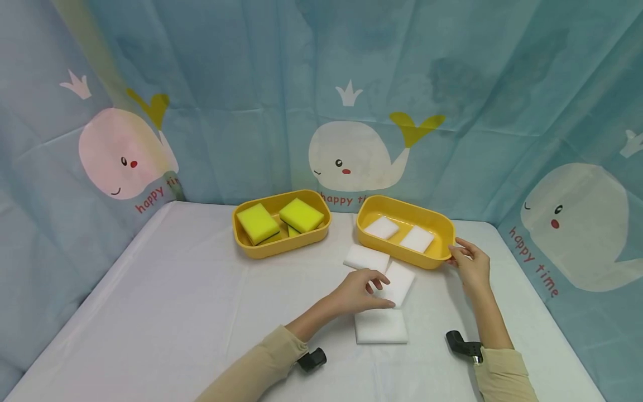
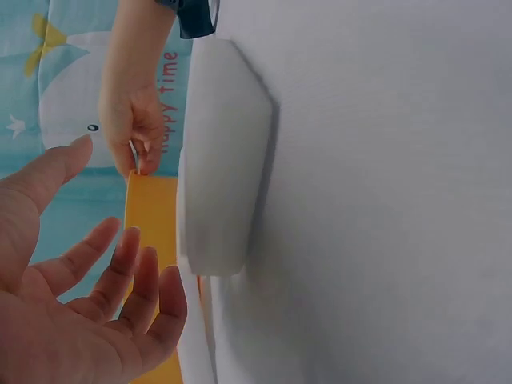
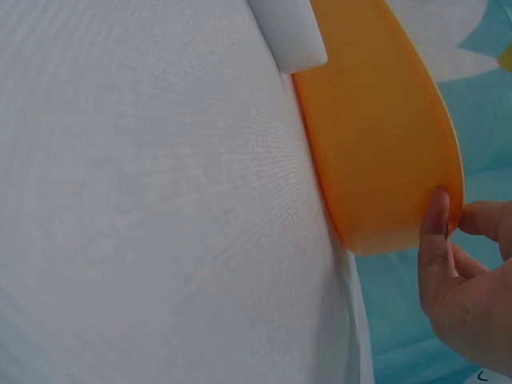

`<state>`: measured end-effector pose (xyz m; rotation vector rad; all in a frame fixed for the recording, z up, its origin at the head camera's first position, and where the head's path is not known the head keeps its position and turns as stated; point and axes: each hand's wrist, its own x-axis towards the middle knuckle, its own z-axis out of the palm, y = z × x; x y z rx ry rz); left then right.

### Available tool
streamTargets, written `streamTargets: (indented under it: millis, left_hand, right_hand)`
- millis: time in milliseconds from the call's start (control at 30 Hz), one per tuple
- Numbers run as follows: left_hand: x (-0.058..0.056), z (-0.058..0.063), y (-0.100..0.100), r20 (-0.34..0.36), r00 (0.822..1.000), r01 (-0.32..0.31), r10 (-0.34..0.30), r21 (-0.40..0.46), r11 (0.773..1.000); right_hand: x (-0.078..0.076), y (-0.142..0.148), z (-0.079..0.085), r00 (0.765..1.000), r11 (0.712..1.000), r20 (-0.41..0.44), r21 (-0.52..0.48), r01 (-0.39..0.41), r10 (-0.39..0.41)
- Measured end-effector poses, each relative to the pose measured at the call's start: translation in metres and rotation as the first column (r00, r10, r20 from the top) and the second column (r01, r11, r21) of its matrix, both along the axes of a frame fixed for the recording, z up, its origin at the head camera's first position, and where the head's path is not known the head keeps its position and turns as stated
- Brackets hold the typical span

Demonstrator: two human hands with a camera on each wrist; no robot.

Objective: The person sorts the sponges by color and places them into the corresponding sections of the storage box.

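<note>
My left hand (image 1: 360, 291) hovers over several white sponges lying on the table, its fingers loosely bent and spread, nothing between them. Below it lies one white sponge (image 1: 381, 326); another (image 1: 400, 282) is partly hidden behind the fingers, and a third (image 1: 366, 258) lies further back by the tray. My right hand (image 1: 471, 265) pinches the right end of a yellow tray (image 1: 402, 255) between thumb and fingers, as the right wrist view shows on the tray's rim (image 3: 458, 152). Inside that tray lie two white sponges (image 1: 418, 239).
A second yellow tray (image 1: 261, 251) at the back left holds several yellow-green sponges (image 1: 258, 223) with dark undersides. A blue curtain (image 1: 241, 111) printed with whales hangs behind and beside the white table (image 1: 201, 312). Black wrist devices (image 1: 312, 360) sit at both sleeves.
</note>
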<state>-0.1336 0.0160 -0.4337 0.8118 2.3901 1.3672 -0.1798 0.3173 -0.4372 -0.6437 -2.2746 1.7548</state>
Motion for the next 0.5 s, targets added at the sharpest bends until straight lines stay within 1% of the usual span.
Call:
streamTargets:
  millis: [200,300,400,500]
  left_hand:
    - [0.005,-0.009,-0.002,0.011,1.000,0.019,-0.018,-0.012,1.000]
    - [0.007,-0.014,-0.003,0.037,0.999,0.022,-0.022,-0.019,1.000]
    - [0.010,-0.016,-0.004,0.062,0.998,0.031,-0.029,-0.030,0.999]
    - [0.012,-0.017,-0.006,0.064,0.997,0.048,-0.046,-0.040,0.998]
  right_hand:
    - [0.000,0.000,0.000,1.000,1.000,-0.004,-0.006,0.003,-0.003]
    - [0.001,0.000,0.000,1.000,1.000,-0.010,-0.013,0.002,-0.002]
    - [0.001,-0.001,0.001,1.000,1.000,-0.016,-0.017,-0.002,0.002]
    - [0.001,-0.001,0.001,1.000,1.000,-0.018,-0.021,-0.003,0.002]
